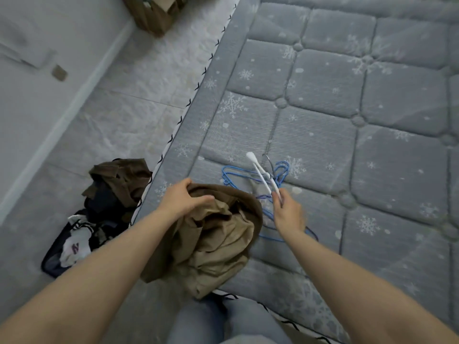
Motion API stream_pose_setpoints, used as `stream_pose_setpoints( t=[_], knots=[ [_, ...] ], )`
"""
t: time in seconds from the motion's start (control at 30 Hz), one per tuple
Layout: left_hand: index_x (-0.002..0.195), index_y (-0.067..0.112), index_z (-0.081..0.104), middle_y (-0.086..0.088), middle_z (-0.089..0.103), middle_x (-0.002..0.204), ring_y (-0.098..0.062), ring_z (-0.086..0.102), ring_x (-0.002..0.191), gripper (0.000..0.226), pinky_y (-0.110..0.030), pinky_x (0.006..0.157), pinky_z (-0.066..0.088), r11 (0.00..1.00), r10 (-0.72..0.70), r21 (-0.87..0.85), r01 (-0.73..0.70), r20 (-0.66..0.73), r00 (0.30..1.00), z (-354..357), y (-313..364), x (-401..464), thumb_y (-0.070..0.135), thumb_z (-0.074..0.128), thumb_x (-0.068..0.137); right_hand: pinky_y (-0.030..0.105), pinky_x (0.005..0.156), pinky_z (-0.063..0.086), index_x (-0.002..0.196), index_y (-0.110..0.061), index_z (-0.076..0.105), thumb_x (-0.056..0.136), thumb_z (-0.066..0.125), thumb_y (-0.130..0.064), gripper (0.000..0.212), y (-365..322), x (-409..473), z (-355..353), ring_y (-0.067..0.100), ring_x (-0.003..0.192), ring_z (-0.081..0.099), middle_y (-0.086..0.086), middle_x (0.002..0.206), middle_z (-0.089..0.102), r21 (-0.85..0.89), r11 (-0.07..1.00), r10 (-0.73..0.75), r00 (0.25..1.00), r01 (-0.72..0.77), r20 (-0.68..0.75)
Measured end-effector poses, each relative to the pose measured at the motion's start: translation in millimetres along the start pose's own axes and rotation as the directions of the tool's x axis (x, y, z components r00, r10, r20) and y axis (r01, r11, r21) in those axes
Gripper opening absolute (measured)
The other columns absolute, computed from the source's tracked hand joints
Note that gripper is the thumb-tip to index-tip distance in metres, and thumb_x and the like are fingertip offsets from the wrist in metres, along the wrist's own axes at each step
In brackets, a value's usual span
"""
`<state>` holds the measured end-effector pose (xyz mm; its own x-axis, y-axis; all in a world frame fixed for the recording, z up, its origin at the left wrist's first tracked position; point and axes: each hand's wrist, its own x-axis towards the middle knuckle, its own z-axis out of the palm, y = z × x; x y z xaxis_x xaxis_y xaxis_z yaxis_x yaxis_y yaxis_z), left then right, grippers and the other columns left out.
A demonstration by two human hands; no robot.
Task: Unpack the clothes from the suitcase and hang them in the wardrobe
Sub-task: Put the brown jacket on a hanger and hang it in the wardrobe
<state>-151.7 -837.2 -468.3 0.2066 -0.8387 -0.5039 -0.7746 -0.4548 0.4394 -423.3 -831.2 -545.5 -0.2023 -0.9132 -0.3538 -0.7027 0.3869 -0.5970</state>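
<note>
A crumpled brown garment [218, 234] lies on the near corner of the grey quilted mattress [323, 95]. My left hand [183, 197] grips its top fold. My right hand [288, 209] pinches a white hanger [260, 173] and holds it tilted above a loose pile of blue wire hangers [248, 175] on the mattress. On the floor to the left, an open dark suitcase [52, 264] holds several clothes, with a brown piece [119, 175] on top and white ones [74, 244] at the near end. The wardrobe is out of sight.
A pale tiled floor [124, 120] runs between the bed and a white wall with a skirting board [74, 108]. A brown cardboard box [154, 13] stands at the far end. My legs in jeans [223, 324] stand at the bed's corner.
</note>
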Motion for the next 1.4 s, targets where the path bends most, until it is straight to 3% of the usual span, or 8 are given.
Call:
stream_pose_setpoints(
  t=[0.1,0.2,0.3,0.47,0.6,0.93,1.13,1.4],
  knots=[
    [0.113,0.022,0.053,-0.002,0.063,0.111,-0.026,0.061,0.106,0.058,-0.031,0.08,0.049,0.973,0.029,0.225,-0.05,0.095,0.995,-40,-12,-1,0.044,0.08,0.066,0.038,0.065,0.04,0.09,-0.019,0.058,0.101,0.05,-0.031,0.017,-35,-19,3,0.034,0.077,0.06,0.01,0.076,0.062,0.234,0.966,-0.101,0.994,0.109,-0.047],
    [0.098,0.025,0.054,-0.005,0.064,0.099,-0.031,0.062,0.096,0.026,-0.04,0.078,0.054,0.97,0.022,0.244,-0.001,-0.085,0.996,-75,-27,-2,0.03,0.06,0.074,0.035,0.066,0.038,0.09,-0.017,0.059,0.098,0.054,-0.019,0.009,-80,-41,-2,0.022,0.071,0.056,0.0,0.073,0.059,0.355,0.915,-0.192,0.981,0.192,-0.036],
    [0.095,0.025,0.055,-0.006,0.063,0.096,-0.031,0.06,0.091,0.014,-0.041,0.076,0.054,0.98,0.008,0.198,0.038,-0.225,0.974,-108,-31,-3,0.023,0.054,0.081,0.035,0.062,0.035,0.079,-0.019,0.048,0.099,0.053,-0.034,0.026,-113,-61,-10,0.012,0.061,0.046,-0.008,0.06,0.046,0.421,0.877,-0.26,0.966,0.232,0.008],
    [0.102,0.019,0.054,-0.01,0.061,0.1,-0.032,0.058,0.091,0.016,-0.041,0.078,0.053,0.988,-0.019,0.136,0.079,-0.395,0.919,-157,-49,-7,0.021,0.05,0.087,0.025,0.056,0.031,0.068,-0.026,0.047,0.101,0.049,-0.041,0.037,-156,-94,-24,0.004,0.055,0.039,-0.009,0.059,0.042,0.477,0.817,-0.372,0.928,0.323,0.008],
    [0.106,0.017,0.055,-0.009,0.061,0.101,-0.029,0.057,0.091,0.018,-0.036,0.073,0.048,0.989,-0.032,0.109,0.098,-0.493,0.87,-189,-61,-11,0.019,0.048,0.09,0.03,0.057,0.033,0.061,-0.03,0.037,0.1,0.049,-0.045,0.044,-173,-119,-31,0.007,0.055,0.037,-0.013,0.054,0.037,0.415,0.824,-0.45,0.891,0.385,0.067],
    [0.115,0.02,0.056,-0.008,0.059,0.114,-0.028,0.058,0.105,0.024,-0.035,0.075,0.043,0.979,-0.107,0.076,0.187,-0.589,0.801,-239,-67,-24,0.02,0.047,0.093,0.023,0.052,0.026,0.063,-0.022,0.039,0.099,0.049,-0.046,0.044,-190,-172,-21,0.004,0.053,0.032,-0.011,0.054,0.034,0.384,0.805,-0.527,0.842,0.452,0.114],
    [0.087,0.023,0.049,-0.004,0.059,0.087,-0.029,0.057,0.084,0.01,-0.037,0.069,0.049,0.982,0.187,0.098,-0.16,-0.514,0.837,-225,-37,-51,0.016,0.05,0.079,0.02,0.05,0.028,0.061,-0.021,0.037,0.101,0.049,-0.038,0.046,-231,-187,-5,0.002,0.05,0.032,-0.011,0.056,0.035,0.407,0.797,-0.525,0.845,0.446,0.104],
    [0.081,0.023,0.041,0.0,0.053,0.074,-0.024,0.054,0.072,0.016,-0.035,0.056,0.041,0.886,0.459,0.194,-0.422,-0.499,0.735,-255,-40,-97,0.01,0.049,0.081,0.018,0.049,0.03,0.066,-0.019,0.038,0.102,0.043,-0.044,0.044,-294,-196,27,0.004,0.051,0.035,-0.01,0.056,0.037,0.443,0.807,-0.486,0.865,0.39,0.123]
  ],
)
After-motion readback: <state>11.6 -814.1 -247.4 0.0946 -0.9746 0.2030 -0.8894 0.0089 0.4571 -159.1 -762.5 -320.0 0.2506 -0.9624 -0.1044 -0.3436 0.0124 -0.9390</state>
